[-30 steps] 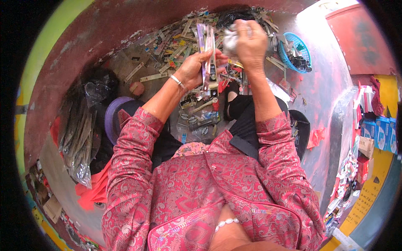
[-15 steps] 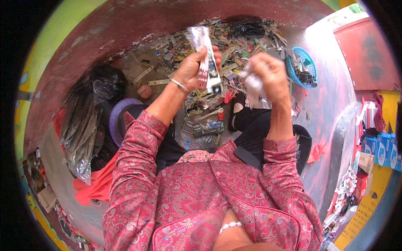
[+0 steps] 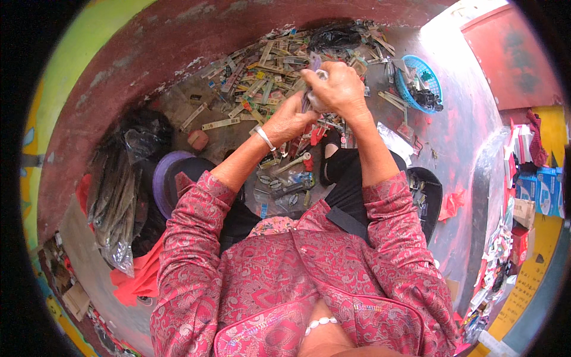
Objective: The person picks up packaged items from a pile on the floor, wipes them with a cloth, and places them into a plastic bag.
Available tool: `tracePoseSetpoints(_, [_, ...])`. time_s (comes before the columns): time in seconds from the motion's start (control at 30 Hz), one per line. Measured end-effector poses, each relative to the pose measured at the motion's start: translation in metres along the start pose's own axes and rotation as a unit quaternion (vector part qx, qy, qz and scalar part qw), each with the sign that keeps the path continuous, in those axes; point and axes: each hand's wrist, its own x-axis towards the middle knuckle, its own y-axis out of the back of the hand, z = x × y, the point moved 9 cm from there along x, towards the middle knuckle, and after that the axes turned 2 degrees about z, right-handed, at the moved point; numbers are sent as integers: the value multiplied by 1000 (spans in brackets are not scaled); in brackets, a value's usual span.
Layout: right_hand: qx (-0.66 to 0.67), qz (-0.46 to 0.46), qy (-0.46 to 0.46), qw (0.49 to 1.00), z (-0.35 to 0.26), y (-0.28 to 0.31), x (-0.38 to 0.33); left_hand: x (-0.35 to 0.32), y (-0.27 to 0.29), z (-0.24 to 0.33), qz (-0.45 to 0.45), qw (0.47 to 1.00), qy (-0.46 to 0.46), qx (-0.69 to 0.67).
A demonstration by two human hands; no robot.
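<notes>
Above the littered floor, the left hand grips a narrow purplish strip while the right hand holds a white cloth against it, apparently wiping; the next stroke calls for steady support.

The left hand, a silvery-white bangle at its wrist, grips a narrow bundle of flat, purple-tinted strips. Just beyond it and to its right, the right hand clutches a crumpled white wad against the bundle. Past both hands spreads a pile of thin, multicoloured flat pieces. Right of the right hand sits a round, light-blue plastic lattice basket; well left of the left hand lies a long, clear plastic bag.
</notes>
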Motion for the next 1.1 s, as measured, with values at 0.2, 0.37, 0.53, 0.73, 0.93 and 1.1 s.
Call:
tracePoseSetpoints(0.2, [310,-85,-35,946,25,-11,2,-11,-5,8,-73,970,70,-220])
tracePoseSetpoints(0.37, [395,-153,-55,904,19,-14,-4,-16,-8,-2,-113,922,119,-351])
tracePoseSetpoints(0.53, [242,-41,-5,969,24,10,-1,-9,3,2,-60,954,70,-285])
tracePoseSetpoints(0.73, [428,-103,-63,896,24,2,-3,-13,4,4,-89,925,56,-364])
tracePoseSetpoints(0.93, [401,-80,-42,912,30,12,0,-20,2,24,-77,856,96,-503])
tracePoseSetpoints(1.1, [534,75,-102,836,61,43,5,-9,20,-8,12,908,127,-399])
